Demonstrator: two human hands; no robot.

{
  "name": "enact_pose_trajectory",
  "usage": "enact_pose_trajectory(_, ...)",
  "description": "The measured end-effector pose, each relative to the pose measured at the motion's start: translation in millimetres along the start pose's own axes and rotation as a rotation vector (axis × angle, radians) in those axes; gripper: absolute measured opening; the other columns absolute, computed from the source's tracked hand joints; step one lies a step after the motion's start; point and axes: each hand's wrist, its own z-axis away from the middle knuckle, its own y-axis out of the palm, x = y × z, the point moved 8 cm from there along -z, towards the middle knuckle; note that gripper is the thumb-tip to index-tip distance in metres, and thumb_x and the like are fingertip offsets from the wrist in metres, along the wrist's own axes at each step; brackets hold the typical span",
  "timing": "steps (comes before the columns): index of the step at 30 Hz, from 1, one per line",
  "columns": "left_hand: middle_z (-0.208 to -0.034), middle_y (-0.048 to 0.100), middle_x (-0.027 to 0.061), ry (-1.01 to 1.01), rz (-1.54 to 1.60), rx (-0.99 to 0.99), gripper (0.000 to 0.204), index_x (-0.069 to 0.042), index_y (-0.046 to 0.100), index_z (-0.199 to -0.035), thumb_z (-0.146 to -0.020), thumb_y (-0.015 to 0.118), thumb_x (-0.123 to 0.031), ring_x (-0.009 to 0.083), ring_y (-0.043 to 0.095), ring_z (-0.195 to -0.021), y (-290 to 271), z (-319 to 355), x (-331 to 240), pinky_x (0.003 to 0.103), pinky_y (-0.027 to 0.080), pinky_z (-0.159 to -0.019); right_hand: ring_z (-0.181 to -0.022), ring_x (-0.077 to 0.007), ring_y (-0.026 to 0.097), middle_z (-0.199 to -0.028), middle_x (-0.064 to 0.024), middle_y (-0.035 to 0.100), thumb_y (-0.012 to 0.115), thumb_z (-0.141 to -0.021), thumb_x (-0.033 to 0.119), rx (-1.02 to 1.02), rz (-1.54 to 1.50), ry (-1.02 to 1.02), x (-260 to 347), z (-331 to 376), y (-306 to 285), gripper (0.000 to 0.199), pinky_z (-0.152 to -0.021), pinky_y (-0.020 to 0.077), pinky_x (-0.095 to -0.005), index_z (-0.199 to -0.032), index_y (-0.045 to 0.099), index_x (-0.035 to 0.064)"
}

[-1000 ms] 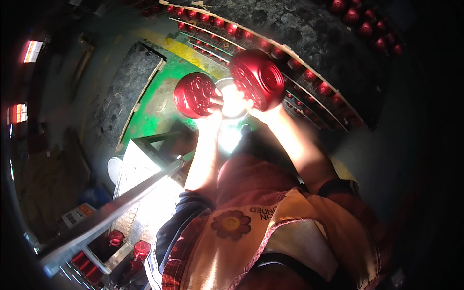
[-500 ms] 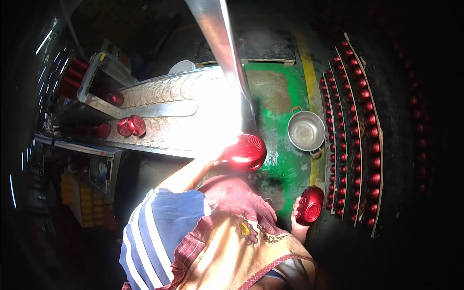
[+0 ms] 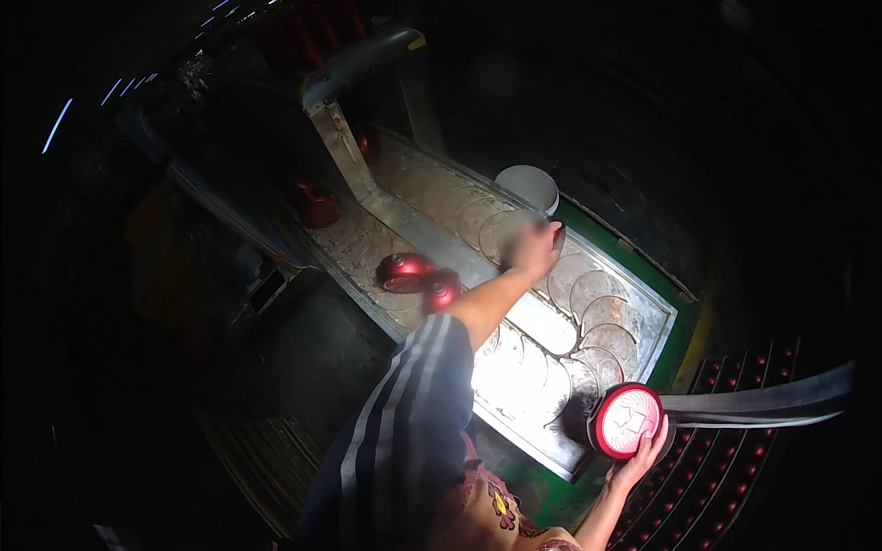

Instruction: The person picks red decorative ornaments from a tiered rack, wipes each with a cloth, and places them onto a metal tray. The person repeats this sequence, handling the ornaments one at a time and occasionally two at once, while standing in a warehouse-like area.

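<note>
Right grip (image 3: pixel 634 466) grasping a red round vessel (image 3: pixel 629 418) by its right edge, pale patterned face toward the camera; vessel at the near right corner of the conveyor (image 3: pixel 654 323). Left grip (image 3: pixel 535 253) stretched over the conveyor's far side, partly blurred; a dark red piece (image 3: pixel 559 240) shows at the fingertips, but cannot tell whether it is grasped. Dark-blue sleeve (image 3: pixel 395 441) with pale stripes on that arm. Round overlapping plates (image 3: pixel 602 292) line both sides of a metal strip (image 3: pixel 544 324). Two shiny red pots (image 3: pixel 405 273) close together on the near side, beside the left forearm (image 3: pixel 493 308). White bucket (image 3: pixel 528 188) just past the far edge. Grey metal bar (image 3: pixel 763 401) runs rightward from the vessel. Racks (image 3: pixel 712 459) of red pieces, lower right.
</note>
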Motion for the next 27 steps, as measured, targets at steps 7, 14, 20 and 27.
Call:
enact_pose_trajectory(7, -0.148, 0.027, 0.0219, -0.011, -0.020, 0.049, 0.082, -0.038, 0.042, -0.146, -0.078, 0.079, -0.015, 0.0461, 0.041, -0.129, 17, -12, 50, 0.049, 0.051, -0.097, -0.109, -0.0290, 0.052, -0.116, -0.0146, 0.050, 0.068, -0.088, 0.006, 0.115, 0.875, -0.497, -49, -136, 221, 0.052, -0.100, 0.0425, -0.0377, -0.137, 0.059, 0.0216)
enact_pose_trajectory(14, -0.149, 0.032, 0.0233, 0.160, 0.252, -0.209, 0.076, -0.018, 0.040, -0.149, -0.082, 0.071, -0.005, 0.0448, 0.042, -0.132, -71, 24, 26, 0.046, 0.038, -0.111, -0.119, -0.0405, 0.049, -0.128, -0.0225, 0.045, 0.071, -0.086, 0.013, 0.242, 1.297, -0.529, -138, -166, 329, 0.063, -0.102, 0.0436, -0.0471, -0.142, 0.052, 0.0320)
enact_pose_trajectory(20, -0.136, 0.047, 0.0168, -0.007, 0.786, -0.024, 0.059, -0.002, 0.045, -0.138, -0.085, 0.070, -0.006, 0.0307, 0.057, -0.117, -41, 137, 2, 0.038, 0.049, -0.095, -0.135, -0.0468, 0.038, -0.148, -0.0308, 0.036, 0.065, -0.090, 0.010, 0.478, 1.010, -0.497, -119, -121, 318, 0.056, -0.114, 0.0316, -0.0470, -0.143, 0.053, 0.0254)
enact_pose_trajectory(27, -0.097, 0.062, 0.0071, 0.022, 0.946, 0.514, 0.045, -0.003, 0.055, -0.119, -0.097, 0.062, -0.042, 0.0148, 0.057, -0.082, 81, 324, -128, 0.031, 0.048, -0.070, -0.102, -0.0185, 0.064, -0.114, -0.0121, 0.067, 0.052, -0.105, 0.019, 0.517, 0.379, -0.070, -37, 21, 76, 0.033, -0.089, 0.0515, -0.0309, -0.128, 0.061, -0.0030)
